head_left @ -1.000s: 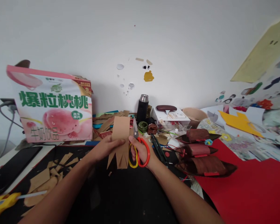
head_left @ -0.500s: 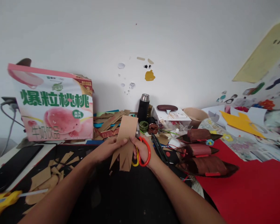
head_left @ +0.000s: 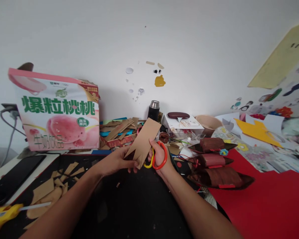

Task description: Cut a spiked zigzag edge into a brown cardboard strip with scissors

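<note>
Above the black mat point(head_left: 139, 205), cardboard point(head_left: 146, 132) slants up from my left hand point(head_left: 119, 161), which pinches its slit lower end, while my right hand point(head_left: 159, 155), grasping scissors point(head_left: 165, 154), touches its right edge.

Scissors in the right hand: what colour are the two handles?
An orange-red handle and a yellow handle; the head view shows both best.

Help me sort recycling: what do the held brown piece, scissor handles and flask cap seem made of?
Brown piece: likely cardboard, matte tan with cut flaps. Scissor handles: probably smooth plastic, evenly red and yellow. Flask cap: silvery shine, perhaps metal or coated plastic.
</note>
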The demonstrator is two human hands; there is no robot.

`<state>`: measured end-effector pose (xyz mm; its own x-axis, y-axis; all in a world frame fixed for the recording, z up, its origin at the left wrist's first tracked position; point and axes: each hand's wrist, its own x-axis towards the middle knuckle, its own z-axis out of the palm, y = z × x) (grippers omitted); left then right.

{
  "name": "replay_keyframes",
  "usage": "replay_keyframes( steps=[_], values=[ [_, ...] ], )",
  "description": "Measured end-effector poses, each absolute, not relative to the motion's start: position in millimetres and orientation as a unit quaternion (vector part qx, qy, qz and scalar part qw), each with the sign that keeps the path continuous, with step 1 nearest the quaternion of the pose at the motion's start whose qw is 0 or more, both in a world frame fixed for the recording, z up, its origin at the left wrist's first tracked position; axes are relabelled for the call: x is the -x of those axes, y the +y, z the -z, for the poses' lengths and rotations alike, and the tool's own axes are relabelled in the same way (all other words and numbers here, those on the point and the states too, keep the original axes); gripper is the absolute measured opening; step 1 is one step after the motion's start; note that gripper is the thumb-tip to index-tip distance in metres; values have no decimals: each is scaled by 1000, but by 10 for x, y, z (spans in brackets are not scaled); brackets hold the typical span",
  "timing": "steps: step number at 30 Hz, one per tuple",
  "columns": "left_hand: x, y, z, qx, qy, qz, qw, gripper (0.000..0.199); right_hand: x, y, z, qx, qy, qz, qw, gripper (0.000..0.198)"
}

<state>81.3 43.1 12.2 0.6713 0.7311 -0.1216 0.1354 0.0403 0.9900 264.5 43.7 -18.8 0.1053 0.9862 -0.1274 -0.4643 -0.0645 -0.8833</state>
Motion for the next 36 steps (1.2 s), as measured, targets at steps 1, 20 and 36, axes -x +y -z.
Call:
replay_keyframes(
  steps=[1, 20, 36],
  values=[
    [-826, 422, -113, -651, 341, -244, 633, 32, -2646, 439, 183, 423, -305, -592, 615, 57],
    [-1009, 422, 110, -556, 382, -416, 610, 50, -2685, 474, 150, 397, -305, -583, 640, 59],
    [-1099, 396, 132, -594, 411, -369, 585, 50, -2591, 389, 205, 383, -332, -609, 610, 55]
  ],
)
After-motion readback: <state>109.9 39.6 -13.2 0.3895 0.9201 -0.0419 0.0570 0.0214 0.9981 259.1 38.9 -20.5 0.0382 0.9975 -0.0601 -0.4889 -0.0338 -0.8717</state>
